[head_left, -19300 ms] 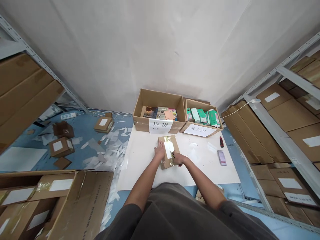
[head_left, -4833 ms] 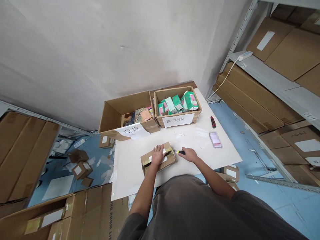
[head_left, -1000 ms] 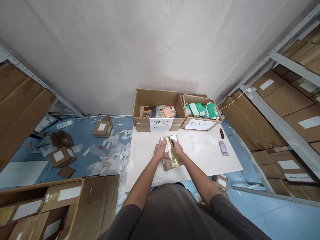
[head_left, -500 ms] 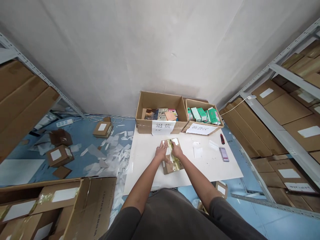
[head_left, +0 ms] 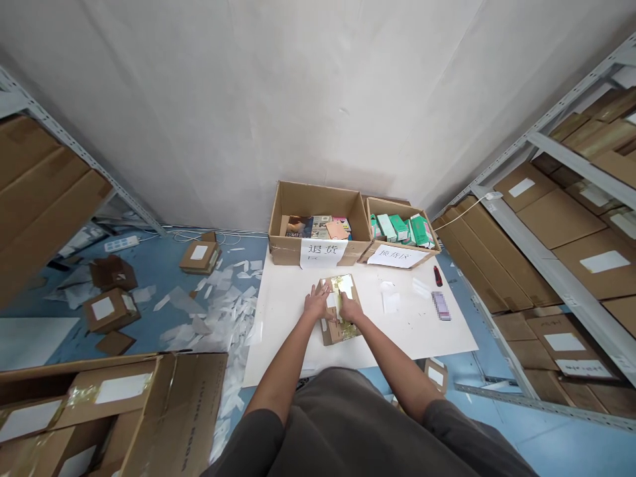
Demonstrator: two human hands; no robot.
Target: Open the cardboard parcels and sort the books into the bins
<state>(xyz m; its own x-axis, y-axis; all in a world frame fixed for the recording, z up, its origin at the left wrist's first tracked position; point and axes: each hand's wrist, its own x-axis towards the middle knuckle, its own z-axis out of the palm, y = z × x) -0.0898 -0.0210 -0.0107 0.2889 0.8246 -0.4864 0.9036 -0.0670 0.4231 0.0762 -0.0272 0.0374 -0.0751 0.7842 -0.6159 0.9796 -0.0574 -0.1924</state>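
A small brown parcel (head_left: 342,326) with shiny tape and a white label lies on the white table (head_left: 283,338) in front of me. My left hand (head_left: 317,307) rests flat on its left side, fingers spread. My right hand (head_left: 350,311) is closed over the middle of the parcel's top, on the taped seam. It grips a small utility knife, which the fingers almost wholly hide.
Two open labelled cartons stand at the table's back: one (head_left: 298,199) with flat packs, one (head_left: 392,207) with green boxes. A red cutter (head_left: 438,275), a purple item (head_left: 440,305) and a paper scrap (head_left: 390,302) lie to the right. Paper strips (head_left: 218,308) and small parcels (head_left: 110,310) litter the floor; cartons fill the shelves (head_left: 541,265).
My right hand has drawn back toward me along the parcel's taped seam from its far end. The left hand stays pressed on the parcel, which has not shifted.
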